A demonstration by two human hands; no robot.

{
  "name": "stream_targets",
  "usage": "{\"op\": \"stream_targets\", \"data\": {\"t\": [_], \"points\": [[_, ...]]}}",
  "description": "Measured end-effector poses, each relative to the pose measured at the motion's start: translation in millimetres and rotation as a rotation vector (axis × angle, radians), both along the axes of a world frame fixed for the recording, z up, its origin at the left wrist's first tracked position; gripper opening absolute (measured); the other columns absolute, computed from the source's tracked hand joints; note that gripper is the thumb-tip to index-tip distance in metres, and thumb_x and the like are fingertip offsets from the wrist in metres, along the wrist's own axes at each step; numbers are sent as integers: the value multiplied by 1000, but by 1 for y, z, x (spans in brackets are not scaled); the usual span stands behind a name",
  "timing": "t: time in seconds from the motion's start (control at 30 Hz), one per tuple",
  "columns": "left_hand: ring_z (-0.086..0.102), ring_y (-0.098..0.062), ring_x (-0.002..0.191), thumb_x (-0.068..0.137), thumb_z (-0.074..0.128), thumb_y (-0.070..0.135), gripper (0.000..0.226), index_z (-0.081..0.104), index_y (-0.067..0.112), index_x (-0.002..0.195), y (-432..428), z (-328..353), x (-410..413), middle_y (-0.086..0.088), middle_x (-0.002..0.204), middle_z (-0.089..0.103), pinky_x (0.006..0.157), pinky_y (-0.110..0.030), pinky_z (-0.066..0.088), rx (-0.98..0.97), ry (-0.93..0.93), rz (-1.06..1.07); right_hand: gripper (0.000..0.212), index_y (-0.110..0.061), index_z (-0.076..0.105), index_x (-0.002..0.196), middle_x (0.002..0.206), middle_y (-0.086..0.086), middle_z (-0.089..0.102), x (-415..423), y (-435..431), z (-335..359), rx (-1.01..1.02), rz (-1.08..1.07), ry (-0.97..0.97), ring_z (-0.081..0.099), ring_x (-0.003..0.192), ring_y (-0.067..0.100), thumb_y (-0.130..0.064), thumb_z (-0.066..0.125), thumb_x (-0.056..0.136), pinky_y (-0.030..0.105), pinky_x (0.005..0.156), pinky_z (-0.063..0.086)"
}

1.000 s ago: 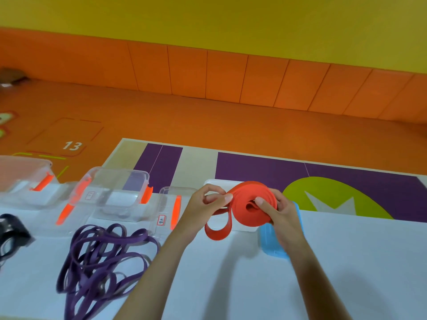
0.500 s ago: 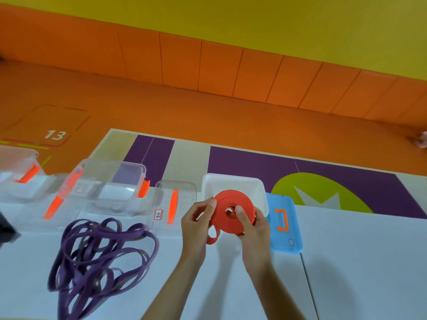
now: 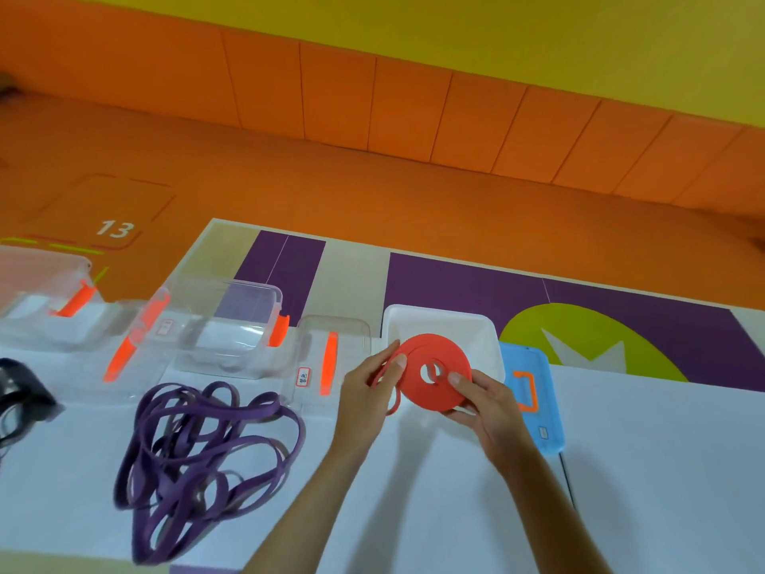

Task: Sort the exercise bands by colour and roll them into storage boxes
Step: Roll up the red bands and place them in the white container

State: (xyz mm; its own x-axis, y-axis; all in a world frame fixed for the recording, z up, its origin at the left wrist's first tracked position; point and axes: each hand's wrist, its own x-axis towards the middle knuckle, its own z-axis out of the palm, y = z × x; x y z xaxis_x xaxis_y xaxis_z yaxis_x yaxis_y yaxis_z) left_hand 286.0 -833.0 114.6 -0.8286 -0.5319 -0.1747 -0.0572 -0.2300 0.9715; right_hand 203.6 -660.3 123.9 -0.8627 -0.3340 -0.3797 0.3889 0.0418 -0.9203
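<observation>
Both my hands hold a red exercise band wound into a flat coil just above the near edge of a white storage box. My left hand pinches the coil's left side, where a short loose tail hangs down. My right hand grips the right side, with the thumb on the coil's face. A tangled heap of purple bands lies on the white table to the left. Black bands show at the far left edge.
A blue lid with an orange handle lies right of the white box. Clear storage boxes with orange latches and a clear lid stand along the table's far edge. Beyond is an orange floor and wall.
The red band went from a loose roll with a long hanging loop to a tight flat coil with a short tail. My hands have turned it face up over the white box.
</observation>
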Motion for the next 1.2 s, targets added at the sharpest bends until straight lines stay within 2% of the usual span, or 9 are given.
{"op": "stream_targets", "data": {"t": [0.1, 0.2, 0.37, 0.57, 0.7, 0.83, 1.0, 1.13, 1.2], "points": [[58, 17, 120, 98, 72, 39, 38, 66, 40, 135, 15, -9, -5, 32, 129, 64, 97, -9, 48, -148, -39, 46, 26, -11, 73, 119, 113, 11, 78, 3, -3, -10, -41, -105, -26, 76, 105, 27, -17, 72, 94, 41, 86, 62], [57, 9, 121, 96, 74, 42, 38, 69, 32, 132, 21, -13, -14, 28, 125, 62, 90, 0, 43, -315, -69, 150, 27, -13, 75, 116, 116, 10, 77, 2, -6, -17, -61, -183, -29, 75, 107, 27, -20, 77, 90, 38, 83, 62], [60, -1, 121, 91, 79, 43, 45, 65, 33, 133, 32, -16, -36, 22, 125, 67, 99, -17, 49, -337, -77, 147, 20, -11, 73, 116, 120, 13, 75, -18, -11, -22, -177, -254, -81, 73, 113, 30, -13, 71, 96, 39, 87, 62], [50, 17, 121, 82, 86, 49, 60, 47, 48, 127, 30, -24, -78, 33, 126, 56, 89, 1, 43, -444, -102, -59, 83, -24, 60, 125, 116, 10, 77, -55, -11, -24, -406, -267, -131, 76, 103, 35, -37, 102, 54, 40, 75, 64], [56, -2, 125, 71, 94, 50, 81, 51, 36, 138, 23, -43, -106, 21, 136, 58, 101, -14, 48, -465, -112, -130, 48, -25, 58, 136, 124, 14, 74, -83, -16, -39, -370, -283, -274, 74, 107, 34, -11, 73, 93, 41, 78, 64], [56, 4, 120, 66, 97, 49, 82, 51, 44, 135, 20, -66, -132, 26, 130, 55, 96, -12, 48, -537, -132, -120, 41, -22, 58, 133, 112, 11, 78, -109, -17, -63, -299, -254, -360, 77, 100, 33, -10, 70, 95, 44, 80, 63], [45, 16, 114, 60, 91, 68, 87, 59, 41, 136, 9, -90, -160, 32, 119, 57, 91, -9, 38, -759, -243, -153, 32, -26, 61, 123, 132, 2, 66, -145, -6, -97, -100, -191, -371, 66, 124, 27, -30, 74, 94, 42, 89, 60], [58, -5, 109, 58, 90, 73, 85, 62, 41, 132, 4, -116, -174, 26, 116, 65, 92, -21, 51, -712, -306, -209, 17, -25, 60, 114, 125, 5, 64, -178, -9, -120, 141, -78, -324, 63, 118, 25, -33, 67, 100, 41, 94, 54], [62, -10, 100, 58, 86, 75, 80, 66, 35, 125, 4, -124, -179, 20, 106, 68, 85, -16, 48, -695, -331, -232, 15, -17, 60, 114, 115, 8, 65, -191, -10, -135, 225, -35, -304, 65, 106, 23, -24, 66, 101, 42, 92, 58]]}}
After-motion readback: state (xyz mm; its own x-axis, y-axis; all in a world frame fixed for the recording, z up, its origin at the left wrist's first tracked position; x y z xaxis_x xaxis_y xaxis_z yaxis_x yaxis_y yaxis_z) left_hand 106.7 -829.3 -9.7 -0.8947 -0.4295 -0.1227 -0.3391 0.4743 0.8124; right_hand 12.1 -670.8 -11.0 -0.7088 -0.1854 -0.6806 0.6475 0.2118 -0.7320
